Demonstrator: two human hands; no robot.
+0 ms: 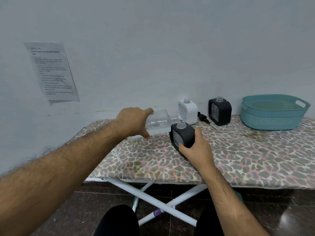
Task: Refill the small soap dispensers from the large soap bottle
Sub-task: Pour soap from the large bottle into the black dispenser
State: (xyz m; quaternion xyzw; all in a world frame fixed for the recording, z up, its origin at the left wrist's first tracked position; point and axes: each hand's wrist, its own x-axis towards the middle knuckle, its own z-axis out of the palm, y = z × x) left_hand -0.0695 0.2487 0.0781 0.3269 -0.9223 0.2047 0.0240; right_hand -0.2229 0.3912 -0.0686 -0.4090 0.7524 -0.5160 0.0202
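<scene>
Left hand [134, 121] fingers curl round the base of the clear large soap bottle [159, 123], tipped near-horizontal so its neck meets the open mouth of the near black dispenser [183, 135], presumably for pouring. Right hand [196, 150] fingers clasp that dispenser's lower side, steadying it on the leopard-print ironing board [238, 159]. White dispenser [187, 111] and far black dispenser [220, 110] wait uncapped behind; pump head [203, 117] lies between them.

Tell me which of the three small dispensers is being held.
The near black dispenser, gripped by the right hand under the tipped clear bottle. The white dispenser and far black dispenser stand untouched by the wall.
</scene>
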